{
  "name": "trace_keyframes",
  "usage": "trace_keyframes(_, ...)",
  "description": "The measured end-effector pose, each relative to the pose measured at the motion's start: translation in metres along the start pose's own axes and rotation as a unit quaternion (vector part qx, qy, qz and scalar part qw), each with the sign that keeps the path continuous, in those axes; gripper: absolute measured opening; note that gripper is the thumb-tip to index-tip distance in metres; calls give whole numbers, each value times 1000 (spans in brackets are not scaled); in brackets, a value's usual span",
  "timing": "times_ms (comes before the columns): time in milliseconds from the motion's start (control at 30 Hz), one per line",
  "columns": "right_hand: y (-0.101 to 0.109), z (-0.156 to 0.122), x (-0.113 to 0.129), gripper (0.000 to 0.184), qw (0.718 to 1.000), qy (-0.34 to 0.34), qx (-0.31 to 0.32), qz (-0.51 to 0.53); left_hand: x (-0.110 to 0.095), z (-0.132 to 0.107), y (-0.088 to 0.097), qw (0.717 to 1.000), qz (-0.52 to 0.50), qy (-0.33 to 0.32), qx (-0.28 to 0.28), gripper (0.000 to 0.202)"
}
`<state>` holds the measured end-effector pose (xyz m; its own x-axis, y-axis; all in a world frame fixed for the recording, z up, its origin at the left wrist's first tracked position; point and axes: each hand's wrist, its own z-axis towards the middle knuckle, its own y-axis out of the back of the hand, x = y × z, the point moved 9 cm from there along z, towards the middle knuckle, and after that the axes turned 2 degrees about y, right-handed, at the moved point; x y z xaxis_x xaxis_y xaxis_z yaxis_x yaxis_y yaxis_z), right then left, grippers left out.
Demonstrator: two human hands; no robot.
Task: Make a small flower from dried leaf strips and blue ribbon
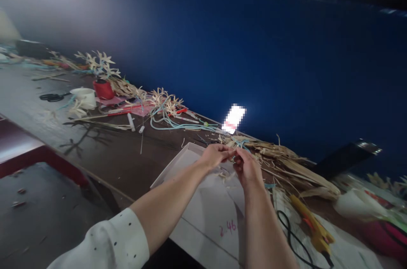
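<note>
Long dark brown table (104, 150) set against a deep blue wall (286, 61); the view is tilted, so the table runs from upper left to lower right. Far left end: black scissors (51, 97) lying flat, a white cup (84, 96) just beside them, and a red pot (103, 89) behind the cup, near the wall edge. Pale straw flowers (98, 63) lie along the wall edge behind the pot. Further right: a white stick (131, 121), then a loose loop of light blue cord (168, 124) by more straw flowers. Mid-table, at the near edge: a shallow white box (203, 214), with both forearms reaching over it. Left hand (216, 155) and right hand (248, 168) are brought together above the box, fingertips closed, both pinching one small straw piece (232, 158) between them; its shape is too small to tell. Just beyond the hands, along the wall edge: a heap of dried husks (286, 163). Right of the box: a yellow glue gun (313, 226) with a black cable (291, 239), lying flat near the right hand's forearm.
</note>
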<state>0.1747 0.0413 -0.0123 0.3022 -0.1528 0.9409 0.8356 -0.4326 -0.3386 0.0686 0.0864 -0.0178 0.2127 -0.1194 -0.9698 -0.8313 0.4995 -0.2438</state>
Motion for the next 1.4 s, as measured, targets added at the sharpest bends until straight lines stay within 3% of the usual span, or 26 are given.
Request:
trace_keyframes(233,0,0,-4,26,999,-21,10,26,-2,-5,-4,999,-40,23,6,44)
trace_keyframes(1000,7,-5,3,25,999,8,-45,-21,-10,-5,3,999,-16,10,-35,32)
trace_keyframes(1400,9,-4,5,26,998,16,-37,-38,-20,-7,7,997,-5,-55,-54,33)
